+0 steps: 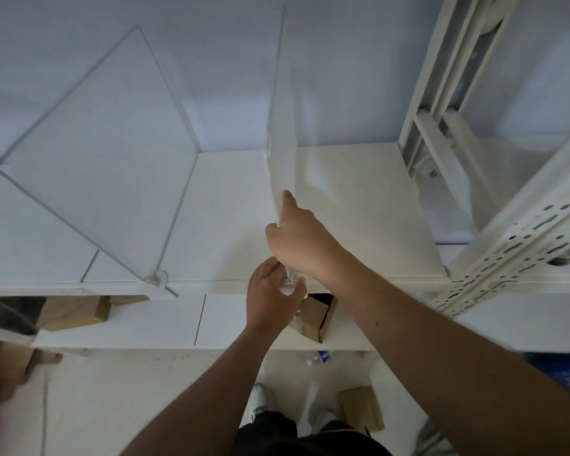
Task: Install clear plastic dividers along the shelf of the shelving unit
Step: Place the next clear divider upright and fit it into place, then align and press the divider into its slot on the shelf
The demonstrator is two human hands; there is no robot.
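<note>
Seating step: the right hand (301,240) grips the upright clear divider (282,143) mid-shelf (359,209), while the left hand (270,296), fingers curled on its near-edge clip (290,281), must next press it home.

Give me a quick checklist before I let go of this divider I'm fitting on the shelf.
1. Right hand grips the front edge of the clear divider: ok.
2. Left hand is at the divider's white base clip on the front lip of the shelf: ok.
3. Clip fully seated on the lip: cannot tell, the fingers hide it.
4. Divider stands upright and runs front to back: looks ok, though the wide lens bends lines.
5. Rear end reaches the back of the shelf: ok, it appears to.
6. Installed divider on the left stands apart, with a bay between: ok.
</note>
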